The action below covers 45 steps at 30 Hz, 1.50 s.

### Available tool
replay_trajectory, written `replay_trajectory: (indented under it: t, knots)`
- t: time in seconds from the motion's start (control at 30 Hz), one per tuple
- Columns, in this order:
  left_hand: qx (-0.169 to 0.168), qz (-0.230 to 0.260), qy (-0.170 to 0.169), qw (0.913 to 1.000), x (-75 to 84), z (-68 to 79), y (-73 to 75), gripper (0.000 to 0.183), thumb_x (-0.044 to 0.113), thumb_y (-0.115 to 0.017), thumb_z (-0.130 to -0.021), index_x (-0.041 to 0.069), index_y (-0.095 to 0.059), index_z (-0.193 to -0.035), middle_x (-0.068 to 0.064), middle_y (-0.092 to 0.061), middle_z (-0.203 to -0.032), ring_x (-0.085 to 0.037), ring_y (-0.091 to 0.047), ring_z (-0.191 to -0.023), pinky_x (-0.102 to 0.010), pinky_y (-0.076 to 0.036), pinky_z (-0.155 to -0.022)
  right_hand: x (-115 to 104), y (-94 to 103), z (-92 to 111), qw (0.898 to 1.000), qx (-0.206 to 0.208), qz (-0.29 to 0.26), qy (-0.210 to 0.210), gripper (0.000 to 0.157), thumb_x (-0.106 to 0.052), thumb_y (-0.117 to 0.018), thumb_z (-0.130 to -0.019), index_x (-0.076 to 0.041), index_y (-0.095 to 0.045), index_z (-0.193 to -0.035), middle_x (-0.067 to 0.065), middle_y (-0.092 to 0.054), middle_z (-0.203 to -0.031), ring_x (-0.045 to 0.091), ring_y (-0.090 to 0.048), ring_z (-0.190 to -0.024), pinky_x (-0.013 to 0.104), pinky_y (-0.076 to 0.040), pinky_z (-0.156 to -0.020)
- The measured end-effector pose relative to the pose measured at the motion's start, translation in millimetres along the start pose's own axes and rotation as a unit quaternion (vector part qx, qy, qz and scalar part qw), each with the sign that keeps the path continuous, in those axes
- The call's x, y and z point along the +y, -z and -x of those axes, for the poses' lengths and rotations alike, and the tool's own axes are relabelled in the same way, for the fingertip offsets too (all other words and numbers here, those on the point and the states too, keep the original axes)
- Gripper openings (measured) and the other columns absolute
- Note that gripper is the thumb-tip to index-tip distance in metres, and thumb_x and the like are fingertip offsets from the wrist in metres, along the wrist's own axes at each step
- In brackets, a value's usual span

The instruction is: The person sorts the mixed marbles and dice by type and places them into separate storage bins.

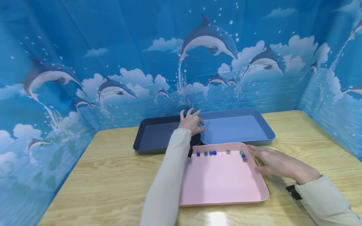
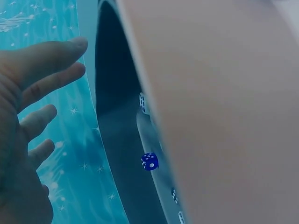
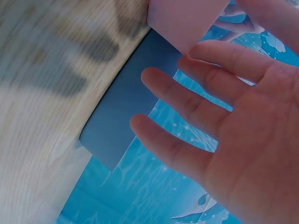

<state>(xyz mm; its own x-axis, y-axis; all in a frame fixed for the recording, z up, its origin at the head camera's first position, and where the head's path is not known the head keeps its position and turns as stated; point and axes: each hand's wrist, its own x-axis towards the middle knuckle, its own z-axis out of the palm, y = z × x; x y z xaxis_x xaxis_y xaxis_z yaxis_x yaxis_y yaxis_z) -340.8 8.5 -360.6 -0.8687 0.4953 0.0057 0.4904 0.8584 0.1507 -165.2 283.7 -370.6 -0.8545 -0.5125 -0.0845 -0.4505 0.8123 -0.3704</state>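
Table (image 1: 113,175): pale wood grain, back right corner rounded.
Backdrop (image 1: 127,28): blue, creased, rising behind the table and along its left and right sides.
Dolphins (image 1: 207,39): printed, grey-blue, white-bellied, above the table's back edge and beyond both sides.
Clouds (image 1: 135,78): white, printed, behind the table.
Glare (image 1: 217,218): bright patch on the table's near part.
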Motion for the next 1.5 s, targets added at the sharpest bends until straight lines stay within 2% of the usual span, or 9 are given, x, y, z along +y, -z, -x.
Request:
replay_trajectory:
  t: [0.27, 0.53, 0.73, 1.0, 1.23, 1.5]
  knots:
    - [0.021, 0.005, -0.05, 0.9985, -0.8, 11.3, 11.1, 0.028, 0.037, -0.076, -0.093, 0.024, -0.079, -0.117, 0.0, -0.03, -0.165, -0.027, -0.012, -0.154, -0.061, -0.002, -0.119, 1.2, -2.6, 1.6, 1.0, 0.005, 0.0, 0.004, 0.065, -0.019, -0.08, -0.087, 0.016, -0.054, -0.135, 0.041, -0.038, -0.147, 0.058, -0.044, -0.128, 0.065, -0.043, -0.1]
    - [-0.017, 0.007, -0.077, 0.9969, 6.0, 23.2, 22.8, 0.028, 0.035, -0.076, -0.093, 0.021, -0.078, -0.118, 0.0, -0.029, -0.165, -0.028, -0.012, -0.154, -0.059, -0.001, -0.12, 1.7, 0.0, 4.2, 1.0, 0.009, 0.009, -0.002, 0.067, -0.02, -0.08, -0.087, 0.017, -0.053, -0.136, 0.04, -0.037, -0.148, 0.059, -0.043, -0.129, 0.066, -0.042, -0.1]
    - [-0.02, 0.017, -0.107, 0.9939, 13.9, 34.9, 31.9, 0.027, 0.033, -0.074, -0.095, 0.02, -0.078, -0.118, -0.002, -0.032, -0.164, -0.03, -0.013, -0.154, -0.059, -0.001, -0.12, 1.7, 2.0, 2.9, 1.0, 0.012, 0.01, 0.006, 0.065, -0.022, -0.08, -0.087, 0.014, -0.055, -0.136, 0.039, -0.038, -0.148, 0.058, -0.043, -0.129, 0.066, -0.042, -0.1]
    - [-0.023, 0.036, -0.119, 0.992, 19.9, 55.3, 33.3, 0.018, 0.029, -0.076, -0.094, 0.019, -0.081, -0.109, -0.003, -0.034, -0.163, -0.03, -0.015, -0.154, -0.059, 0.002, -0.12, 1.1, 0.6, 1.4, 1.0, 0.012, 0.001, 0.01, 0.064, -0.021, -0.08, -0.088, 0.013, -0.056, -0.135, 0.039, -0.038, -0.148, 0.057, -0.044, -0.129, 0.065, -0.043, -0.1]
    - [-0.019, 0.035, -0.116, 0.9924, 26.0, 68.3, 28.6, 0.01, 0.03, -0.077, -0.093, 0.024, -0.081, -0.1, -0.001, -0.035, -0.162, -0.028, -0.015, -0.154, -0.058, 0.001, -0.12, 1.0, -0.2, 0.9, 1.0, 0.011, 0.0, 0.011, 0.062, -0.021, -0.081, -0.087, 0.012, -0.058, -0.134, 0.039, -0.039, -0.147, 0.057, -0.045, -0.128, 0.064, -0.044, -0.1]
    - [-0.004, 0.05, -0.1, 0.9938, 22.1, 84.9, 21.9, 0.018, 0.031, -0.073, -0.096, 0.022, -0.08, -0.11, -0.002, -0.034, -0.163, -0.031, -0.017, -0.153, -0.059, 0.001, -0.12, 1.1, -0.7, 0.5, 1.0, 0.007, 0.009, 0.001, 0.064, -0.023, -0.081, -0.087, 0.013, -0.057, -0.134, 0.039, -0.039, -0.147, 0.057, -0.045, -0.129, 0.065, -0.044, -0.1]
